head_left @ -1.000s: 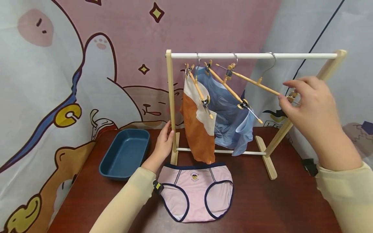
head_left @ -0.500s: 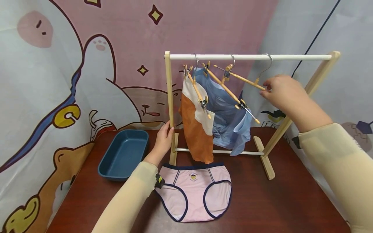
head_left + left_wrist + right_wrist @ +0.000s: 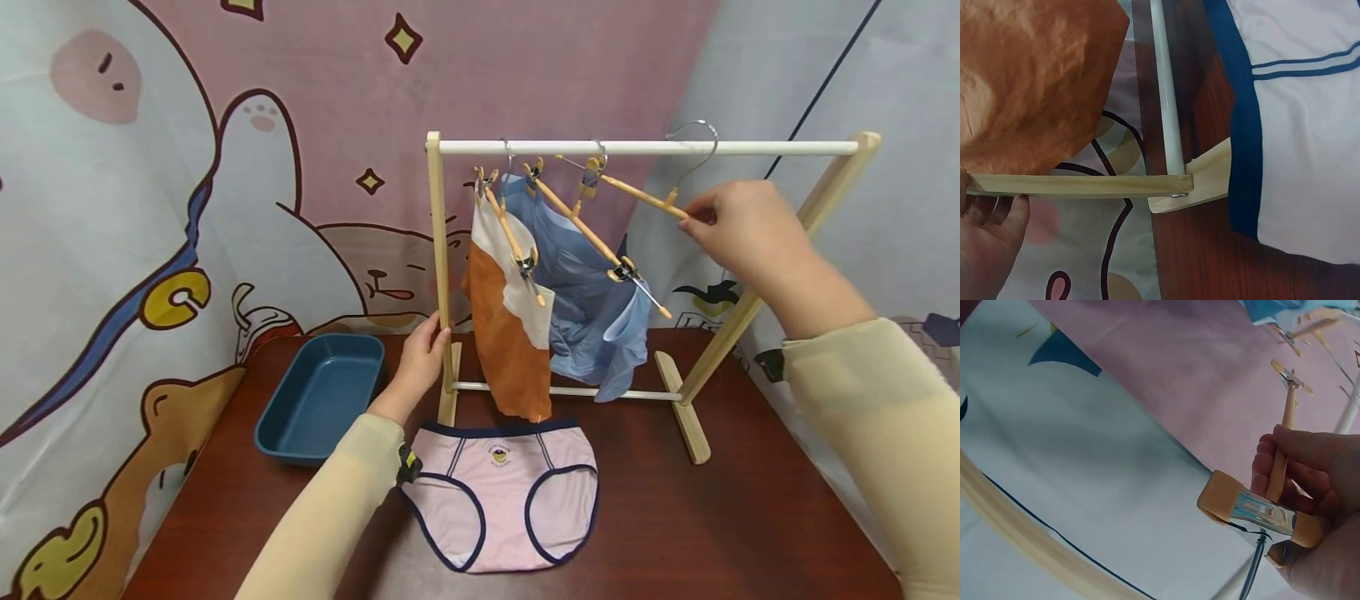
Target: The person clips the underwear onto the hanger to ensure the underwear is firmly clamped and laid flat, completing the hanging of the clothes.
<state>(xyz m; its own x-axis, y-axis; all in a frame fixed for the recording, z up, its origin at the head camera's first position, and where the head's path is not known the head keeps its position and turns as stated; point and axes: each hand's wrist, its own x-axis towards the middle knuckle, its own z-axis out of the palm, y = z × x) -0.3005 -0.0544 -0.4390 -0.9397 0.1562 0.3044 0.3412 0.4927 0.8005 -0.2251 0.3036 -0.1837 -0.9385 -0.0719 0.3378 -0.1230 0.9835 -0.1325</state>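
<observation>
My right hand [image 3: 750, 233] pinches the bar of a bare clip hanger [image 3: 637, 195], whose metal hook stands raised above the white rail [image 3: 795, 147]. In the right wrist view, the hanger's near clip [image 3: 1263, 511] sits beside my curled fingers. My left hand [image 3: 420, 362] grips the left wooden post [image 3: 1085, 185] of the small clothes rack. Two more clip hangers hang on the rail, one bearing an orange-and-white garment [image 3: 504, 333], the other a light blue garment [image 3: 581, 312]. Pink underpants [image 3: 502, 508] with navy trim lie flat on the table before the rack.
A dark blue plastic basin [image 3: 318, 400] stands on the brown table [image 3: 675, 533], left of the rack. The rack's right foot [image 3: 682, 408] rests near the table's back right. A cartoon-print cloth [image 3: 315, 167] hangs behind everything.
My right hand moved left from the hanger's right end to its bar. The hanger's hook has since risen off the rail. My left hand stays on the post.
</observation>
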